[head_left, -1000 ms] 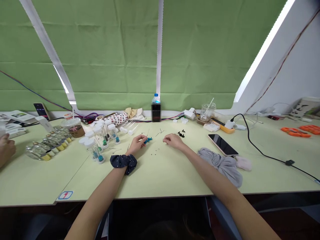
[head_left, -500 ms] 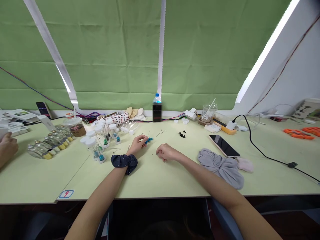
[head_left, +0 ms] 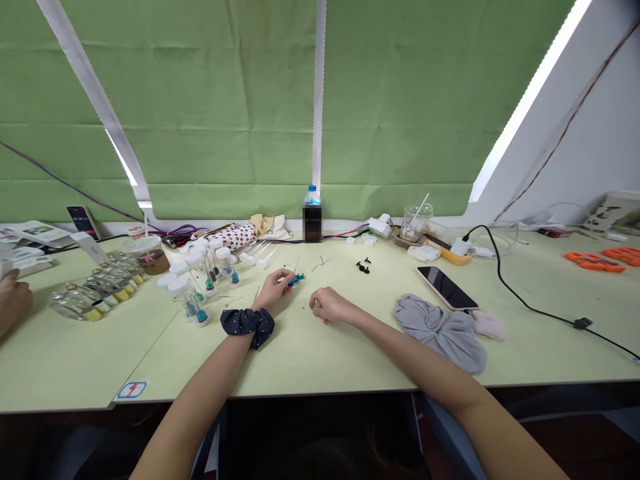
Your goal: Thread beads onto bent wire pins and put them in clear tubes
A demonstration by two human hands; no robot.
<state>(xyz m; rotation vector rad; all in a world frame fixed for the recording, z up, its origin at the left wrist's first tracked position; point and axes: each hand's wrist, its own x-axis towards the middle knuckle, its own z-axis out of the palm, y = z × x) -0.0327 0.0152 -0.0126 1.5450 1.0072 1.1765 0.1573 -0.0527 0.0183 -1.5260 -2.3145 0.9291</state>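
My left hand (head_left: 274, 289) is closed in a pinch around a small blue plastic piece (head_left: 297, 279). A thin needle-like pin rises beside its fingertips. On that wrist sits a dark dotted scrunchie (head_left: 247, 324). My right hand (head_left: 331, 305) rests on the table with its fingers curled together at the surface; whatever is between them is hidden. A tiny dark bit (head_left: 303, 308) lies just left of those fingertips. Beyond the hands are some thin metal pins (head_left: 320, 265) and a few small black parts (head_left: 363, 268).
Clear tubes with white caps (head_left: 181, 287) stand to the left, beside a row of glass bottles (head_left: 103, 283) and a drink cup (head_left: 150, 255). To the right lie a phone (head_left: 447, 288), a grey cloth headband (head_left: 440, 333) and a black cable (head_left: 530, 310). Another person's hand (head_left: 14, 300) shows at far left.
My right hand has shifted very slightly left, and one of the two tiny dark bits by its fingertips no longer shows. My left hand keeps its pinch on the blue piece.
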